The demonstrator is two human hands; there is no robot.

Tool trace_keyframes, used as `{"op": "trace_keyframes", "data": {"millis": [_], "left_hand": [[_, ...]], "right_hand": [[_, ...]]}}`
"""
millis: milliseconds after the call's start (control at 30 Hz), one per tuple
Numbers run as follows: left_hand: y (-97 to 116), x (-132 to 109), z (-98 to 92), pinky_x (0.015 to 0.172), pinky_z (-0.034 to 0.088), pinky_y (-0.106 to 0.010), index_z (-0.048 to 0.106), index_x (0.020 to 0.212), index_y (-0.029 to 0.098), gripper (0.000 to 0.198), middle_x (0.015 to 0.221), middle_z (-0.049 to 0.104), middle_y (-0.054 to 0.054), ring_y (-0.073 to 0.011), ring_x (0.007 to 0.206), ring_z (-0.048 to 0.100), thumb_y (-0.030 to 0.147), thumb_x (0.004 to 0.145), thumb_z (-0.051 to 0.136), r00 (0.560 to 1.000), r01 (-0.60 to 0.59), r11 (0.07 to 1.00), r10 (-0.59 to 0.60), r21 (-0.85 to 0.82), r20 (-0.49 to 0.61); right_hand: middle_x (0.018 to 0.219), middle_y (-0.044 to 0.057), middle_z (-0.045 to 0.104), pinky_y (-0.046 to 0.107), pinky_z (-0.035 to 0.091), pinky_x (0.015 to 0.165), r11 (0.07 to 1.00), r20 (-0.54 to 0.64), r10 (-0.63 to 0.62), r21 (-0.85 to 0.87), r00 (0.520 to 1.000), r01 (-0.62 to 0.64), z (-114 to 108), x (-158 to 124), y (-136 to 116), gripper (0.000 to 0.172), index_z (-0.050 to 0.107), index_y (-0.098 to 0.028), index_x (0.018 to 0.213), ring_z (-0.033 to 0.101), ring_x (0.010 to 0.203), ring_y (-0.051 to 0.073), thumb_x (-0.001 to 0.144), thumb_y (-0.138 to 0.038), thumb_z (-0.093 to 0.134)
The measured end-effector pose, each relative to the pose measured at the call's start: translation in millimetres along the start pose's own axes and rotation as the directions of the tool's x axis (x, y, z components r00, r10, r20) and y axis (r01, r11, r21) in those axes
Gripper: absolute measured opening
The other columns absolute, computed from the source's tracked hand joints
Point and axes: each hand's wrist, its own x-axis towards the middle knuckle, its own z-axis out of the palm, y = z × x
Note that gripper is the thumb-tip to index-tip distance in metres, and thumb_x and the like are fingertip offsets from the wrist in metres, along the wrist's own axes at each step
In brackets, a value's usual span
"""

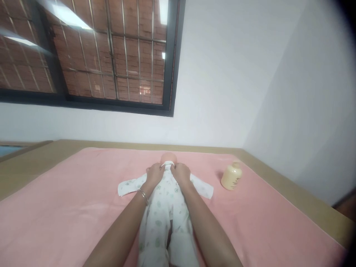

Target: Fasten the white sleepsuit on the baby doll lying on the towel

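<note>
On the pink blanket lies a baby doll (168, 157), its round head pointing away from me. A white baby romper (167, 196) with a small green print lies along the doll, sleeves spread to both sides and legs stretching toward me. My left hand (155, 174) is closed on the left side of the romper's neckline. Opposite it, my right hand (181, 173) pinches the right side of the same neckline. Both sets of fingertips sit just below the doll's head. My hands and forearms hide parts of the sleeves and the romper's sides.
A cream-coloured bottle (232, 177) stands to the right on the pink blanket (83, 211). Around the blanket runs a tan padded edge (303, 191), against a white wall (222, 74). A dark-framed, barred window (111, 55) is above at the left.
</note>
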Motion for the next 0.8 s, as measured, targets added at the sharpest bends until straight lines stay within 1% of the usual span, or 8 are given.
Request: {"op": "trace_keyframes", "data": {"millis": [100, 200, 267, 433, 500, 667, 733, 800], "left_hand": [[1, 1, 1.2, 0.089, 0.03, -0.041, 0.065, 0.093, 0.02, 0.043, 0.103, 0.065, -0.011, -0.0257, 0.1, 0.056, 0.04, 0.089, 0.027, 0.996, 0.054, 0.998, -0.056, 0.023, 0.069], [-1, 2, 3.0, 0.089, 0.029, -0.042, 0.065, 0.09, 0.02, 0.044, 0.103, 0.066, -0.01, -0.0254, 0.1, 0.055, 0.037, 0.089, 0.024, 0.996, 0.048, 0.999, -0.049, 0.022, 0.081], [-2, 1, 3.3, 0.089, 0.029, -0.041, 0.064, 0.09, 0.02, 0.043, 0.102, 0.066, -0.01, -0.0245, 0.099, 0.055, 0.037, 0.09, 0.024, 0.998, 0.018, 1.0, -0.019, 0.017, 0.052], [-1, 0, 2.4, 0.089, 0.029, -0.037, 0.062, 0.088, 0.019, 0.039, 0.097, 0.066, -0.008, -0.0222, 0.097, 0.055, 0.033, 0.09, 0.026, 0.997, -0.066, 0.997, 0.068, 0.033, -0.038], [0, 0, 2.4, 0.088, 0.029, -0.039, 0.063, 0.089, 0.019, 0.039, 0.098, 0.065, -0.01, -0.0233, 0.098, 0.055, 0.033, 0.089, 0.027, 0.999, -0.034, 0.998, 0.035, 0.047, -0.012], [2, 0, 2.7, 0.088, 0.028, -0.042, 0.064, 0.086, 0.018, 0.043, 0.099, 0.066, -0.011, -0.0256, 0.098, 0.055, 0.035, 0.09, 0.025, 0.998, 0.039, 0.997, -0.043, 0.071, 0.053], [2, -1, 1.9, 0.089, 0.028, -0.04, 0.064, 0.083, 0.018, 0.043, 0.096, 0.066, -0.01, -0.0242, 0.097, 0.055, 0.035, 0.09, 0.025, 0.999, 0.026, 0.998, -0.027, 0.065, 0.025], [3, -2, 0.6, 0.089, 0.028, -0.037, 0.063, 0.08, 0.018, 0.042, 0.093, 0.067, -0.009, -0.022, 0.095, 0.056, 0.035, 0.09, 0.026, 1.0, -0.008, 0.998, 0.009, 0.057, -0.021]], "right_hand": [[0.098, 0.014, 0.065, 0.03, 0.042, 0.073, 0.995, 0.126, 0.064, 0.071, 0.99, -0.073, 0, 3, 6, 0.048, 0.066, -0.016, 0.096, 0.059, 0.091, 0.024, 0.089, -0.044, 0.028], [0.103, 0.014, 0.064, 0.031, 0.042, 0.074, 0.99, 0.207, 0.085, 0.091, 0.975, -0.106, 0, 5, 9, 0.053, 0.065, -0.017, 0.1, 0.059, 0.094, 0.024, 0.089, -0.047, 0.024], [0.104, 0.014, 0.064, 0.032, 0.042, 0.075, 0.994, 0.187, 0.075, 0.067, 0.98, -0.089, -1, 4, 7, 0.053, 0.065, -0.016, 0.1, 0.059, 0.094, 0.025, 0.089, -0.046, 0.024], [0.096, 0.016, 0.065, 0.034, 0.038, 0.081, 0.999, -0.019, 0.012, -0.045, 1.0, -0.013, -2, 0, -8, 0.043, 0.066, -0.013, 0.094, 0.057, 0.094, 0.025, 0.088, -0.035, 0.029], [0.097, 0.017, 0.064, 0.034, 0.039, 0.08, 0.999, 0.006, 0.027, -0.041, 1.0, -0.027, -2, -1, -9, 0.044, 0.066, -0.013, 0.095, 0.057, 0.095, 0.026, 0.088, -0.035, 0.028], [0.104, 0.014, 0.063, 0.034, 0.042, 0.074, 0.993, 0.204, 0.101, 0.042, 0.974, -0.112, -3, 2, 0, 0.05, 0.065, -0.016, 0.1, 0.059, 0.094, 0.026, 0.089, -0.044, 0.025], [0.102, 0.015, 0.064, 0.034, 0.042, 0.075, 0.995, 0.174, 0.092, 0.031, 0.981, -0.098, -3, 2, -1, 0.05, 0.065, -0.015, 0.098, 0.059, 0.093, 0.026, 0.088, -0.043, 0.025], [0.098, 0.016, 0.065, 0.035, 0.04, 0.078, 0.998, 0.082, 0.055, -0.002, 0.995, -0.055, -3, 1, -4, 0.047, 0.066, -0.014, 0.096, 0.058, 0.093, 0.026, 0.089, -0.04, 0.027]]}}
